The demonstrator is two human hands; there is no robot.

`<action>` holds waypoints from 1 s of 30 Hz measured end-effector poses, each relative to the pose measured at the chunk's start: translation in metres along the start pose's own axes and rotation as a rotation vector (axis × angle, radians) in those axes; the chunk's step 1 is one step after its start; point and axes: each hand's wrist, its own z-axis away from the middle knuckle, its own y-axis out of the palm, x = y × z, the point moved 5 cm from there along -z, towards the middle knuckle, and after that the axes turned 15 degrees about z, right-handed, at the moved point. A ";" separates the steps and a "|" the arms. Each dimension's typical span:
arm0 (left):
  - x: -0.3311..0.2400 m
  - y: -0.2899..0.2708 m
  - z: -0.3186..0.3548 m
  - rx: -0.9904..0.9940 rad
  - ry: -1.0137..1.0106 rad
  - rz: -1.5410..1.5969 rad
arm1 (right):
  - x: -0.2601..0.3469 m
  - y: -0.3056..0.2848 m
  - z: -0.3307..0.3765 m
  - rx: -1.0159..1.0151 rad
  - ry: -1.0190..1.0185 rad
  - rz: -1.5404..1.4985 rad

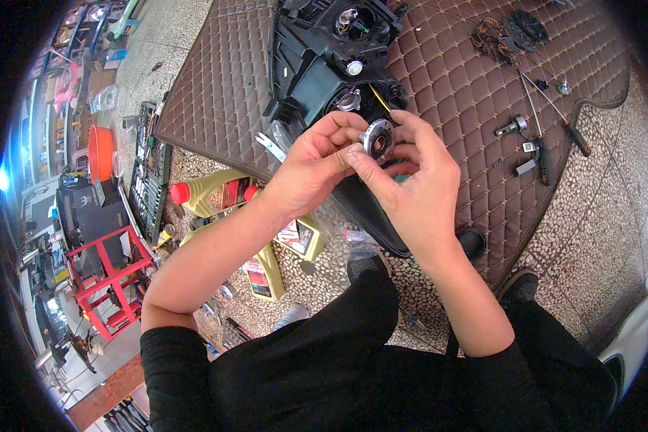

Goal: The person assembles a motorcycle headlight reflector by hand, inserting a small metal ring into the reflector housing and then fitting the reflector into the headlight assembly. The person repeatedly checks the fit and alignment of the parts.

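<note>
Off to my left, yellow oil bottles (216,193) with red caps are lying on the pebbled floor (597,237) beside a red frame stand (111,277). My left hand (311,169) and right hand (410,191) are meeting, both pinching a small round metal ring (376,138) between fingertips, just in front of the black headlamp housing (331,61). Farther right, screwdrivers (547,133) are lying on the brown quilted mat (475,79).
</note>
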 end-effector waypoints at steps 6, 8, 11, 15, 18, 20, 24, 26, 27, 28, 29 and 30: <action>0.000 0.004 -0.001 -0.030 0.010 0.033 | 0.000 -0.001 0.002 -0.042 0.050 -0.111; 0.001 0.004 -0.001 -0.046 0.002 0.038 | -0.003 0.002 0.001 -0.022 0.068 -0.088; 0.002 0.004 0.000 -0.050 -0.004 0.050 | -0.005 0.006 0.002 -0.029 -0.013 -0.050; 0.002 0.001 0.002 -0.045 0.002 0.053 | -0.009 0.008 0.003 -0.091 -0.048 -0.117; 0.002 -0.003 0.002 -0.058 -0.006 0.044 | -0.010 0.009 0.003 -0.079 -0.040 -0.116; 0.002 -0.004 0.001 -0.055 -0.005 0.045 | -0.009 0.008 0.003 -0.078 -0.017 -0.112; -0.001 -0.002 -0.002 -0.019 0.036 -0.053 | -0.007 0.005 0.003 -0.077 -0.002 -0.096; 0.000 -0.002 -0.002 -0.016 0.040 -0.047 | -0.006 0.003 0.004 -0.098 -0.006 -0.117; 0.000 -0.001 -0.002 -0.009 0.044 -0.043 | -0.005 0.002 0.004 -0.109 -0.011 -0.127; 0.000 -0.002 -0.002 -0.019 0.042 -0.039 | -0.005 0.003 0.004 -0.107 -0.004 -0.130; 0.000 -0.002 -0.002 -0.023 0.043 -0.035 | -0.005 0.003 0.003 -0.105 0.002 -0.134; 0.000 -0.002 -0.002 -0.024 0.043 -0.030 | -0.005 0.003 0.003 -0.102 0.009 -0.138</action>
